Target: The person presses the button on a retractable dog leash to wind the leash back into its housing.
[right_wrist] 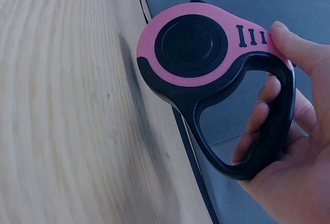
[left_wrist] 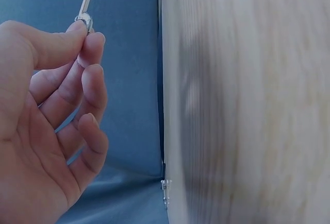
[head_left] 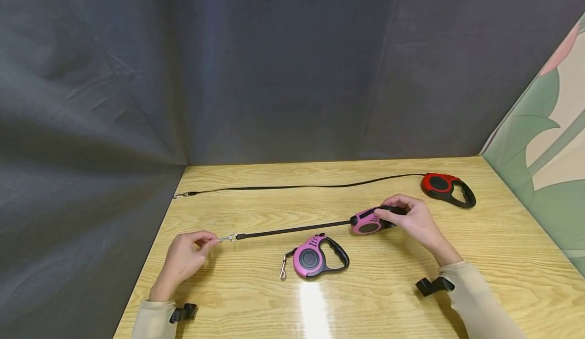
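My right hand point(head_left: 409, 217) grips the black handle of a pink retractable dog leash point(right_wrist: 234, 26), fingers wrapped through its loop and thumb near the top. From its housing a black strap point(head_left: 297, 229) runs left, drawn straight, to a silver snap hook point(head_left: 227, 238). Thumb and forefinger of my left hand point(head_left: 185, 257) pinch the end of that hook, while the other fingers curl loosely in the left wrist view. Between the hands, nearer the front, a second pink retractable leash point(head_left: 309, 260) lies on the wooden table point(head_left: 247, 298), its own hook point(head_left: 283, 270) beside it.
A red retractable leash point(head_left: 439, 182) lies at the back right. Its black strap point(head_left: 292, 187) stretches along the back of the table to a hook point(head_left: 181, 194) at the left edge. Dark cloth point(head_left: 283, 69) hangs behind and to the left.
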The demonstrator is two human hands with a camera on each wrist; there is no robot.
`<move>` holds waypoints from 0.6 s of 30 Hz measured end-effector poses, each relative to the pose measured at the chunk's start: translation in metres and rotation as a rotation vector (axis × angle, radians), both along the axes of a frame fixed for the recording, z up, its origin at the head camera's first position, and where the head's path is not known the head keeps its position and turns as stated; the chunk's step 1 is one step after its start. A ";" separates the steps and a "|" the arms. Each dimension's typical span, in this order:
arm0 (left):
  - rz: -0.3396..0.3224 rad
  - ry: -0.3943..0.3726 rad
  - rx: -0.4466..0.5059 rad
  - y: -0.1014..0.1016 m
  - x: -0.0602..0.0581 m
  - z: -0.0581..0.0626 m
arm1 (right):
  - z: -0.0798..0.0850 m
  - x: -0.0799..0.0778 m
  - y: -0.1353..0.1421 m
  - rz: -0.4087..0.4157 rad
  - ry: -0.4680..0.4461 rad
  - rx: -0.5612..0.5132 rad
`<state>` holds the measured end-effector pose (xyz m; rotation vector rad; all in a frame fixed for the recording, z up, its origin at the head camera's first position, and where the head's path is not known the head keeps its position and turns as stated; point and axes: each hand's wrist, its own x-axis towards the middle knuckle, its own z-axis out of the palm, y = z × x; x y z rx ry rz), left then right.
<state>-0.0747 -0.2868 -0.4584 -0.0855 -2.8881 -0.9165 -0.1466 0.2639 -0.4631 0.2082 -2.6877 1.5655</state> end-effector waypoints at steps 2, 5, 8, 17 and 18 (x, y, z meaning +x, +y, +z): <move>-0.008 -0.001 0.006 0.001 0.000 -0.001 | 0.000 -0.001 -0.001 0.001 0.008 0.003; -0.018 0.000 0.015 0.002 -0.001 -0.002 | 0.000 -0.001 -0.003 0.002 0.007 0.008; -0.023 -0.002 0.017 0.003 -0.001 -0.002 | 0.002 -0.001 -0.004 0.005 -0.003 0.009; -0.029 -0.019 0.025 0.007 -0.001 -0.003 | 0.003 -0.001 -0.009 0.020 -0.026 0.005; -0.030 -0.021 0.024 0.007 -0.001 -0.004 | 0.003 -0.001 -0.009 0.022 -0.027 0.005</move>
